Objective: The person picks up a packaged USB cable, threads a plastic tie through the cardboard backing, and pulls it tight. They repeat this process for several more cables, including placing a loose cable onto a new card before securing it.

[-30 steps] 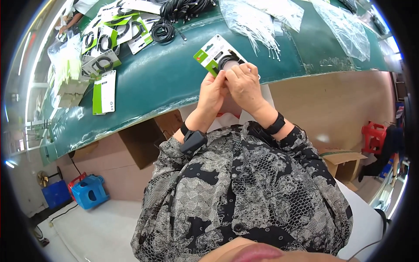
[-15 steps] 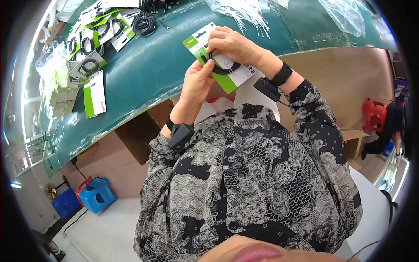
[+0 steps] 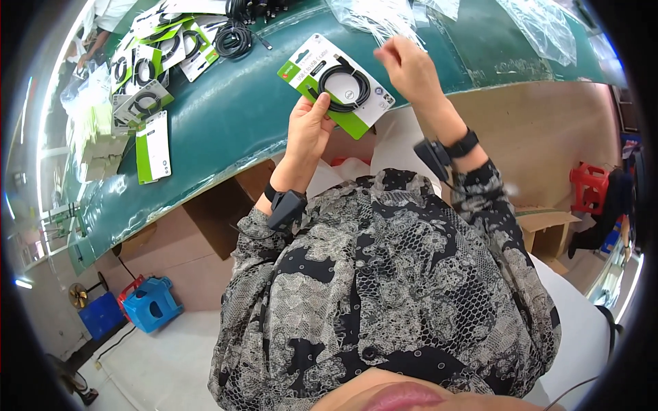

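Observation:
A white and green backing card [image 3: 305, 56] with a coiled black cable [image 3: 365, 89] on its front is held up over the table's near edge. My left hand [image 3: 310, 137] pinches the card's lower left side, thumb on the front beside the coil and the other fingers behind. My right hand [image 3: 417, 74] is off the card, raised to its right with bent fingers somewhat apart and nothing visible in them. Just beyond those fingers lies a bundle of thin white cable ties [image 3: 384, 26], partly in a clear bag. Both wrists wear black straps with small boxes.
Carded black cables [image 3: 145, 68] lie heaped at the table's far left, beside loose coiled cables [image 3: 234, 42]. One card [image 3: 153, 147] lies nearer, next to a stack of pale cards [image 3: 103, 147]. A clear plastic bag [image 3: 538, 27] is far right. The green table's edge curves before me.
My right hand has let go of the card and moved right and up from it, uncovering the cable coil. My left hand keeps its hold, and the card has shifted slightly.

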The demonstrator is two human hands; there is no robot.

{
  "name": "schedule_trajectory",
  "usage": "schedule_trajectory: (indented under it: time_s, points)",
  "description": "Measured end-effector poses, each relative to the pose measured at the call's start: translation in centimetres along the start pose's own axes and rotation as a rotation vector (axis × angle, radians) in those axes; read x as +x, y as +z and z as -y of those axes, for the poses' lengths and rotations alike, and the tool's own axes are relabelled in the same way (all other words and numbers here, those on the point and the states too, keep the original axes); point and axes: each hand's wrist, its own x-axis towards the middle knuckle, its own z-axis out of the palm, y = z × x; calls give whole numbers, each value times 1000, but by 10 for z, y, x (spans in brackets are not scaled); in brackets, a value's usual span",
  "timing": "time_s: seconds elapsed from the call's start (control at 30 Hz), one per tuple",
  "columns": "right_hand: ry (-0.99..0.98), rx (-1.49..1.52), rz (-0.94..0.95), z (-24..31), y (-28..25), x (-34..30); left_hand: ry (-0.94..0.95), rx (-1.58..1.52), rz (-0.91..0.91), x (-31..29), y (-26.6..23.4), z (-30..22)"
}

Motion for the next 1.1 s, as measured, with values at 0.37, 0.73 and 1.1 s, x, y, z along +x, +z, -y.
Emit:
schedule_trajectory:
  time_s: [0.37, 0.73, 1.1]
  points:
    - [78, -151, 245, 8, 22, -24, 245, 96, -35, -1, 13, 16]
    - [-20, -325, 90, 15, 40, -29, 342, 100, -79, 1, 7, 23]
    - [-185, -393, 257, 9, 30, -8, 171, -16, -11, 5, -9, 15]
